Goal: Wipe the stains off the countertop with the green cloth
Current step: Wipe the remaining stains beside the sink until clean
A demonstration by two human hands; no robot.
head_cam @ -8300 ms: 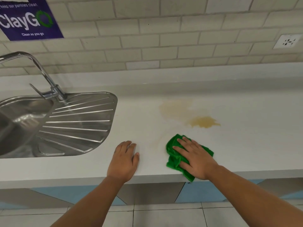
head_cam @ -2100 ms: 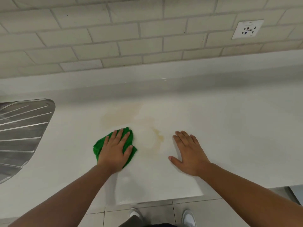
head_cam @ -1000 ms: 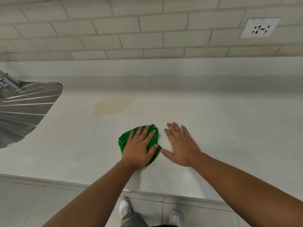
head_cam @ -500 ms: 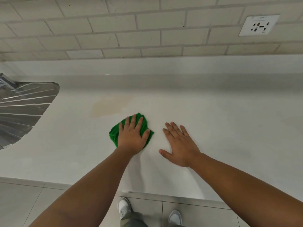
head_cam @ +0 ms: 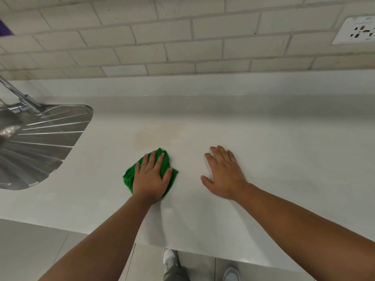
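My left hand (head_cam: pixel 151 177) presses flat on the crumpled green cloth (head_cam: pixel 165 159), which lies on the white countertop (head_cam: pixel 274 159). Green edges show around the fingers and palm. A faint yellowish stain (head_cam: pixel 158 132) spreads on the counter just beyond the cloth, toward the wall. My right hand (head_cam: pixel 224 173) rests palm down with fingers spread on the bare counter, to the right of the cloth and apart from it.
A steel sink drainboard (head_cam: pixel 42 145) and tap (head_cam: pixel 18 98) sit at the left. A tiled wall with a white socket (head_cam: pixel 357 30) stands behind. The counter's front edge runs below my forearms, with floor tiles and my shoes (head_cam: pixel 171 260) beneath.
The dark brown puddle seen earlier has gone; only a faint stain is left. In the last second my left hand slid the cloth left and away from my right hand.
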